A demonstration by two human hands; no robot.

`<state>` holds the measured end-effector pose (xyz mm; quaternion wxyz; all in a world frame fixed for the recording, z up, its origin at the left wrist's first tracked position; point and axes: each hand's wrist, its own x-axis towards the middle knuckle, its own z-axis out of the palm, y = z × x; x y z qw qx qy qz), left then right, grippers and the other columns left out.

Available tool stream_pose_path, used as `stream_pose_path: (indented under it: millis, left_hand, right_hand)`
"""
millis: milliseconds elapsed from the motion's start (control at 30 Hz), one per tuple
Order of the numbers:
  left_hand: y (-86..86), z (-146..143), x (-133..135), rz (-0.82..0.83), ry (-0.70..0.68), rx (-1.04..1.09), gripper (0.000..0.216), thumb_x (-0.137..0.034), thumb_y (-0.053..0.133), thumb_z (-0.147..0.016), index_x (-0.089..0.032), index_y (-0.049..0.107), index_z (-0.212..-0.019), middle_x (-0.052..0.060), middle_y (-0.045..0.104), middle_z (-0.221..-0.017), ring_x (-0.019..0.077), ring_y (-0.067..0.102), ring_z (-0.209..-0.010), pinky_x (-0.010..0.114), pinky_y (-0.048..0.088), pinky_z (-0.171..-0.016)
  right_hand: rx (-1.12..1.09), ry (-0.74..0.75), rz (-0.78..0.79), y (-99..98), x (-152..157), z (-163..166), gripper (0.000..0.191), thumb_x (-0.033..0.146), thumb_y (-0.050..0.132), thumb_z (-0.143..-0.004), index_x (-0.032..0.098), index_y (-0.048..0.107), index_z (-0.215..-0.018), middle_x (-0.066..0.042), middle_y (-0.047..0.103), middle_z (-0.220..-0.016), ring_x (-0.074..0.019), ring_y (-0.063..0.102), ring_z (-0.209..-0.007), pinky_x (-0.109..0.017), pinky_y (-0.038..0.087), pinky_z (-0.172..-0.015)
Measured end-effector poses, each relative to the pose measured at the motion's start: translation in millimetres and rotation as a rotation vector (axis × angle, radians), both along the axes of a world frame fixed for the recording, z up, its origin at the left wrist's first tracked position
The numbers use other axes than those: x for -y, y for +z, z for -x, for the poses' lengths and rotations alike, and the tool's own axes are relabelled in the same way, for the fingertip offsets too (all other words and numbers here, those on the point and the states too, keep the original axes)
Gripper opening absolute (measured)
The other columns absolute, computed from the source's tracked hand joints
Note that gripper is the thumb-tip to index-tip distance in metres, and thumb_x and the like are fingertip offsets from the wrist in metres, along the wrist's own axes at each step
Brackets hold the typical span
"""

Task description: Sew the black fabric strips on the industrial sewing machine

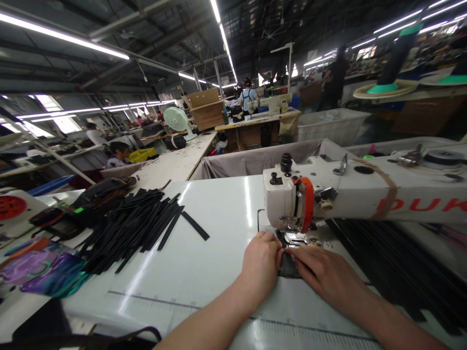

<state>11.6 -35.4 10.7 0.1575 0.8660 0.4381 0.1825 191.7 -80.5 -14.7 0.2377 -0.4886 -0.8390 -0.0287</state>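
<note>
Under the needle area of a white sewing machine lies a small dark fabric piece. My left hand is closed at its left edge, fingers curled with the tips pressed together. From the other side, my right hand grips the same piece near the presser foot, its index finger stretched towards my left fingertips. The thumbs and fingertips partly hide the fabric. Left of my hands, a heap of black strips is spread on the white table, with one strip lying apart.
More long black strips lie right of the machine, under its arm. A purple and teal bottle stands at the left edge. A ruler scale runs along the table front. Behind is a cloth-lined bin; farther off, a fan and people.
</note>
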Motion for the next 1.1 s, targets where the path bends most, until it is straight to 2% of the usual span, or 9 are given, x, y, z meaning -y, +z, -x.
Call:
stream_pose_path:
  millis: [467, 600, 700, 767, 833, 867, 967, 1033, 1100]
  left_hand:
    - [3.8, -0.6, -4.5, -0.019, -0.039, -0.039, 0.017, -0.015, 0.056, -0.091, -0.015, 0.069, -0.079, 0.006, 0.063, -0.088, 0.0222, 0.056, -0.090, 0.034, 0.049, -0.084]
    - [0.4, 2.7, -4.8, 0.015, -0.053, 0.050, 0.014, -0.014, 0.060, -0.089, -0.016, 0.069, -0.078, 0.005, 0.064, -0.087, 0.0215, 0.056, -0.089, 0.033, 0.048, -0.082]
    - [-5.2, 5.6, -13.6, 0.047, -0.011, 0.195, 0.006, -0.022, 0.069, -0.084, -0.018, 0.068, -0.080, 0.004, 0.064, -0.089, 0.0216, 0.056, -0.092, 0.033, 0.048, -0.084]
    - [-9.0, 6.3, -23.0, 0.023, 0.044, 0.283, 0.029, -0.032, 0.079, -0.075, -0.018, 0.067, -0.097, 0.007, 0.063, -0.103, 0.0245, 0.055, -0.103, 0.037, 0.047, -0.091]
    - [-11.8, 5.7, -31.8, -0.011, 0.042, 0.301, 0.061, -0.043, 0.085, -0.067, -0.018, 0.060, -0.117, 0.010, 0.058, -0.121, 0.0281, 0.050, -0.115, 0.043, 0.043, -0.100]
    - [-12.7, 5.0, -35.0, -0.018, 0.014, 0.276, 0.067, -0.048, 0.084, -0.066, -0.019, 0.059, -0.121, 0.011, 0.056, -0.126, 0.0293, 0.048, -0.120, 0.046, 0.040, -0.104]
    - [-11.9, 2.6, -38.3, -0.020, -0.058, 0.141, 0.051, -0.056, 0.074, -0.074, -0.022, 0.067, -0.113, 0.009, 0.058, -0.127, 0.0308, 0.045, -0.125, 0.049, 0.033, -0.111]
    - [-8.7, 4.5, -38.2, -0.012, -0.061, 0.089, 0.046, -0.056, 0.072, -0.077, -0.025, 0.069, -0.111, 0.008, 0.060, -0.125, 0.0308, 0.046, -0.125, 0.050, 0.033, -0.111]
    - [-4.0, 13.2, -40.3, 0.000, -0.027, 0.062, 0.046, -0.051, 0.075, -0.075, -0.026, 0.068, -0.113, 0.007, 0.060, -0.125, 0.0305, 0.048, -0.124, 0.049, 0.036, -0.109]
  right_hand:
    - [-0.006, -0.018, 0.051, 5.8, -1.3, 3.4, 0.027, 0.013, 0.045, -0.091, 0.016, 0.063, -0.111, -0.010, 0.071, -0.103, -0.0225, 0.069, -0.089, -0.037, 0.058, -0.073]
    - [-0.029, -0.010, 0.069, 4.3, 0.0, 3.9, 0.027, 0.014, 0.044, -0.092, 0.019, 0.064, -0.109, -0.007, 0.071, -0.101, -0.0209, 0.068, -0.087, -0.036, 0.057, -0.074]
    - [-0.038, -0.015, 0.077, 4.2, 1.7, 1.9, 0.027, 0.016, 0.043, -0.093, 0.021, 0.063, -0.110, -0.005, 0.071, -0.101, -0.0196, 0.068, -0.088, -0.035, 0.056, -0.076]
    - [-0.039, -0.036, 0.067, 6.5, 2.5, -3.5, 0.027, 0.018, 0.043, -0.094, 0.023, 0.063, -0.110, -0.004, 0.070, -0.102, -0.0183, 0.067, -0.089, -0.033, 0.055, -0.077]
    - [-0.028, -0.138, 0.029, 10.1, 2.8, -13.8, 0.025, 0.021, 0.041, -0.095, 0.023, 0.064, -0.105, -0.004, 0.069, -0.099, -0.0179, 0.067, -0.086, -0.032, 0.054, -0.074]
    - [-0.005, -0.229, -0.004, 11.8, 2.9, -20.7, 0.024, 0.023, 0.041, -0.095, 0.022, 0.064, -0.102, -0.005, 0.068, -0.097, -0.0189, 0.066, -0.085, -0.032, 0.054, -0.072]
    - [0.146, -0.531, -0.104, 14.0, 2.7, -44.2, 0.022, 0.026, 0.042, -0.093, 0.017, 0.062, -0.096, -0.010, 0.065, -0.088, -0.0256, 0.064, -0.080, -0.036, 0.052, -0.063]
    - [0.246, -0.607, -0.105, 13.2, 1.8, -56.8, 0.021, 0.024, 0.042, -0.091, 0.017, 0.061, -0.087, -0.011, 0.062, -0.077, -0.0269, 0.063, -0.072, -0.037, 0.050, -0.058]
    - [0.261, -0.607, -0.063, 12.3, 0.2, -63.1, 0.021, 0.021, 0.041, -0.090, 0.018, 0.058, -0.078, -0.010, 0.060, -0.070, -0.0262, 0.062, -0.066, -0.036, 0.048, -0.055]
